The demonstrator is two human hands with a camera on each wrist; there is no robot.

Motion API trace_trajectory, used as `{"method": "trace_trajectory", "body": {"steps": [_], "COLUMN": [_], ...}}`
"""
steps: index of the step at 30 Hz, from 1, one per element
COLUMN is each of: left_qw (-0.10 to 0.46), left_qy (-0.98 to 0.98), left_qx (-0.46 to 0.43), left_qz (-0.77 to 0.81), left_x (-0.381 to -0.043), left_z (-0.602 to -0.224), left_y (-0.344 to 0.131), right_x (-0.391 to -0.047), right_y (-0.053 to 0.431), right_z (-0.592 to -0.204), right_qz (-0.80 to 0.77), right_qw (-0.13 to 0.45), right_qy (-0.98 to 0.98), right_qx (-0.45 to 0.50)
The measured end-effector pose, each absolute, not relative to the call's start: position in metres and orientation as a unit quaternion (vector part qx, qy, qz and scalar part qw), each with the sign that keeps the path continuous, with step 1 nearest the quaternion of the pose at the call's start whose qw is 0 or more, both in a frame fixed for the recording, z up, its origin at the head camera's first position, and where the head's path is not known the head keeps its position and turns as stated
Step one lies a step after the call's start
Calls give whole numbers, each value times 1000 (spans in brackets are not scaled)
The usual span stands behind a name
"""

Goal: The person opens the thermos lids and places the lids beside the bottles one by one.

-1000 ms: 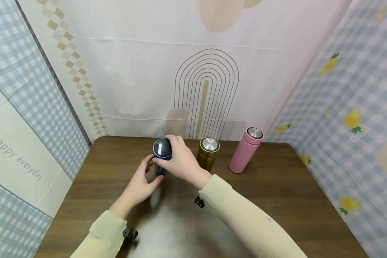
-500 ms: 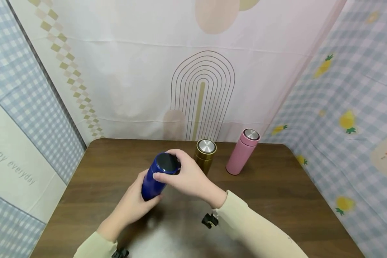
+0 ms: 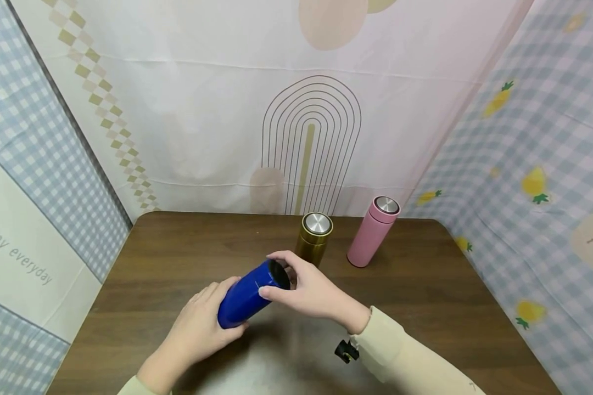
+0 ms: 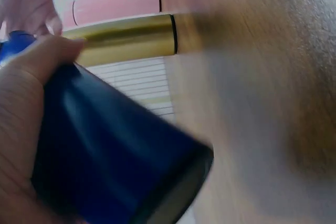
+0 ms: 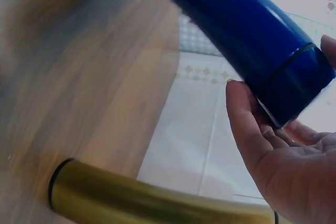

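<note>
Item one: a glossy deep-blue cylindrical flask (image 3: 244,299) with a black-topped cap (image 5: 299,87). Position: held over the left-centre of the brown wood-grain table (image 3: 425,285), tilted, base to the near left, cap to the far right. I read it as lifted clear.

Left hand (image 3: 200,323): wrapped round the lower body, thumb on the near side, a full grip.

Right hand (image 3: 313,291): curved about the cap end, thumb on the near side, fingers on the far side. How firmly it presses, I cannot tell.

Item two: a gold metallic cylindrical flask with a silvery disc top (image 3: 312,244), upright beyond the right hand, apart from it.

Item three: a matte pink cylindrical flask with a silvery disc top (image 3: 372,233), upright at the far right, near the gold one.

Handling, in my judgement: item one is stiff-walled and moderately heavy; contents unseen. The polished coat looks slippery and could scuff if dropped. Best holds: a whole-hand wrap on the mid-body, plus fingertips on the cap above the seam.
</note>
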State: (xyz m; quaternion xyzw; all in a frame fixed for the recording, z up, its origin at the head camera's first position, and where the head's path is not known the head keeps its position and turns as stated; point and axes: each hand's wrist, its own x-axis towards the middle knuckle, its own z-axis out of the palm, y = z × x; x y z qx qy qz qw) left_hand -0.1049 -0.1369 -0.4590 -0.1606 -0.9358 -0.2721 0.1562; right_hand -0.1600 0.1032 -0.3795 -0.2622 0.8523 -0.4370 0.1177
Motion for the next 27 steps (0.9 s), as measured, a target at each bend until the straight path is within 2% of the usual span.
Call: {"method": "trace_trajectory", "body": {"steps": [5, 9, 19, 27], "left_qw": [202, 206, 158, 85], "left_qy": [-940, -942, -945, -941], "left_qx": [-166, -164, -161, -139], "left_qz": [-219, -210, -237, -296], "left_x": [-104, -103, -97, -91], "left_z": [-456, -453, -447, -444], "left_y": [-137, -136, -132, -127], "right_x": [-161, -160, -157, -149], "right_y": [106, 105, 106, 106], "right_z": [-383, -383, -384, -374], "right_qz": [-403, -399, -413, -449], "right_qw": [98, 94, 104, 94], "right_qy": [872, 875, 870, 851], "right_qx": [-262, -258, -249, -257]}}
